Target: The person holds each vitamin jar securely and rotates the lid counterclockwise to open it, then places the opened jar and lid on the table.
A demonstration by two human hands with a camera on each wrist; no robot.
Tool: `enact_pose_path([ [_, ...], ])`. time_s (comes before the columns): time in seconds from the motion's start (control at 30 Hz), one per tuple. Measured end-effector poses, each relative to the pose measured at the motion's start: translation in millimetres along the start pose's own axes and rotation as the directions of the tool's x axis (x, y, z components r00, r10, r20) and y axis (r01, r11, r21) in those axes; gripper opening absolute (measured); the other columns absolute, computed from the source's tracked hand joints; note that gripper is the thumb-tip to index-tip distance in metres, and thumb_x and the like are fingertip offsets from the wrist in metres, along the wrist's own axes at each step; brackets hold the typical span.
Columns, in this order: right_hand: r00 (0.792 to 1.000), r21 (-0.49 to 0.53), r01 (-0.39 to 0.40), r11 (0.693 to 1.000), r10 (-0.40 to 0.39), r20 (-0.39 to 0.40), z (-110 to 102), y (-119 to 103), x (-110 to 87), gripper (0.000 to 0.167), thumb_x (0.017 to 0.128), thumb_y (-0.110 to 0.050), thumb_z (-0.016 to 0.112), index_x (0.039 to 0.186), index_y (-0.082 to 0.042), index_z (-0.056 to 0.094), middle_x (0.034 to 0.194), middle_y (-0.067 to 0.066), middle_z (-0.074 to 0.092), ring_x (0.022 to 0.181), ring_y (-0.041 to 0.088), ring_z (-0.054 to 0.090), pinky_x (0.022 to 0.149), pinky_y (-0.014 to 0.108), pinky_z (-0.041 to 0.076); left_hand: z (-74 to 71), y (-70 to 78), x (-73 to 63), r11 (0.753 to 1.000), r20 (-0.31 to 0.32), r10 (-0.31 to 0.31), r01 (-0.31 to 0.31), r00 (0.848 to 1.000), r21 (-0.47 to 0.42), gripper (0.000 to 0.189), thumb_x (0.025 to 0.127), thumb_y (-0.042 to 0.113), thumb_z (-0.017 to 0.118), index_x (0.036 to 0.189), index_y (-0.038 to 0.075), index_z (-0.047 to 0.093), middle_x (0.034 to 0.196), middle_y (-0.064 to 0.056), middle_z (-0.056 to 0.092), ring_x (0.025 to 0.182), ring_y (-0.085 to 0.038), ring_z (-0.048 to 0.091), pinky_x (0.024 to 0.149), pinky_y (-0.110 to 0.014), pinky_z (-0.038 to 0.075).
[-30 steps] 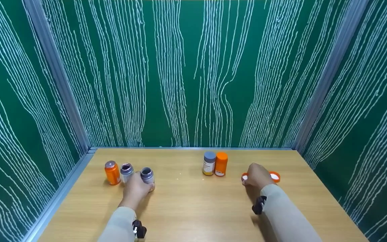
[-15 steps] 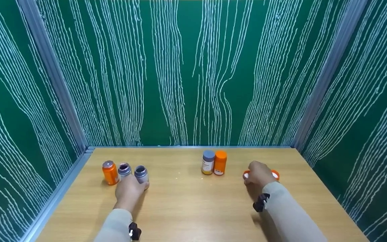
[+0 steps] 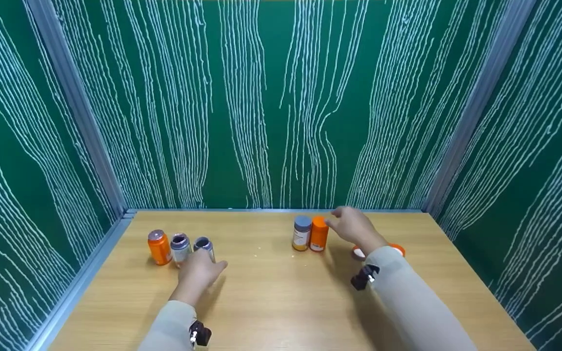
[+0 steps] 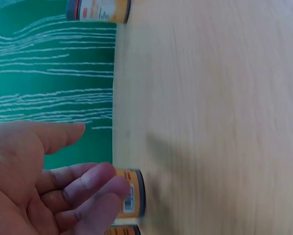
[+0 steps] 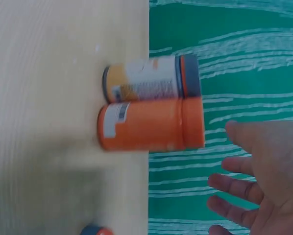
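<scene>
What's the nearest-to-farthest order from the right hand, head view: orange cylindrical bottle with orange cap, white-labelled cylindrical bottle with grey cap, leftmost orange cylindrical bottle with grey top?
1. Orange-capped bottle: just left of the right hand.
2. Grey-capped bottle: immediately left of the orange-capped one.
3. Grey-topped orange bottle: far left, across the table.

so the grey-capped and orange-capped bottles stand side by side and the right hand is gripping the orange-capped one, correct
Not quite: the right hand isn't gripping the orange-capped bottle; the right wrist view shows the hand open and apart from it. The grey-capped bottle does stand beside it.
</scene>
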State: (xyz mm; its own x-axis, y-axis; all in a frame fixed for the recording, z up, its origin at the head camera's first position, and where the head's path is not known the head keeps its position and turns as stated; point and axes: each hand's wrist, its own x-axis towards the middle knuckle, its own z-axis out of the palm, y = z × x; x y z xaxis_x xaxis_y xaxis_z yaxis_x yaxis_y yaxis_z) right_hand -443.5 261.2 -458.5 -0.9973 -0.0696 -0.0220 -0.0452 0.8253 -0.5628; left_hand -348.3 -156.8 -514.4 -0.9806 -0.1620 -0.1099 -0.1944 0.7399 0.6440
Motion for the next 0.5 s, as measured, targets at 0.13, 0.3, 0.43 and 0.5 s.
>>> enact_pose_path([
  [0.13, 0.999, 0.013, 0.033, 0.999, -0.032, -0.008, 7.7, -15.1, 4.0, 0.055, 0.112, -0.041, 0.073, 0.155, -0.008, 0.067, 0.163, 0.019, 0.063, 0.151, 0.043, 0.06, 0.124, 0.062, 0.053, 9.0, 9.9, 2.4, 0.994, 0.019, 0.08, -0.078, 0.997, -0.082, 0.03, 0.106, 0.034, 0.081, 0.123, 0.009, 0.079, 0.109, -0.009, 0.079, 0.096, -0.025, 0.073, 0.091, -0.043, 0.068],
  [0.3, 0.998, -0.011, 0.055, 0.998, -0.055, 0.004, 18.1, -31.0, 8.2, 0.054, 0.111, -0.039, 0.076, 0.157, -0.011, 0.066, 0.166, 0.02, 0.058, 0.146, 0.041, 0.06, 0.123, 0.059, 0.055, 26.6, 26.2, 10.0, 0.968, 0.004, 0.203, -0.2, 0.979, -0.151, 0.034, 0.108, 0.032, 0.079, 0.134, 0.011, 0.079, 0.129, -0.011, 0.08, 0.121, -0.028, 0.075, 0.112, -0.053, 0.063],
  [0.43, 0.999, -0.017, 0.048, 0.999, -0.048, 0.014, 26.8, -44.1, 10.3, 0.061, 0.109, -0.038, 0.079, 0.162, -0.014, 0.062, 0.169, 0.021, 0.053, 0.144, 0.041, 0.061, 0.119, 0.059, 0.058, 39.6, 37.9, 16.1, 0.945, 0.002, 0.277, -0.272, 0.961, -0.182, 0.041, 0.108, 0.032, 0.079, 0.144, 0.011, 0.075, 0.143, -0.013, 0.075, 0.132, -0.032, 0.072, 0.117, -0.055, 0.06],
  [0.5, 0.998, -0.034, 0.056, 0.998, -0.056, 0.019, 31.3, -48.9, 11.2, 0.064, 0.108, -0.039, 0.08, 0.163, -0.014, 0.06, 0.169, 0.021, 0.052, 0.144, 0.041, 0.061, 0.12, 0.06, 0.057, 44.5, 43.2, 19.0, 0.938, 0.002, 0.297, -0.291, 0.955, -0.187, 0.047, 0.108, 0.033, 0.08, 0.149, 0.012, 0.071, 0.152, -0.013, 0.071, 0.14, -0.034, 0.068, 0.121, -0.056, 0.057],
])
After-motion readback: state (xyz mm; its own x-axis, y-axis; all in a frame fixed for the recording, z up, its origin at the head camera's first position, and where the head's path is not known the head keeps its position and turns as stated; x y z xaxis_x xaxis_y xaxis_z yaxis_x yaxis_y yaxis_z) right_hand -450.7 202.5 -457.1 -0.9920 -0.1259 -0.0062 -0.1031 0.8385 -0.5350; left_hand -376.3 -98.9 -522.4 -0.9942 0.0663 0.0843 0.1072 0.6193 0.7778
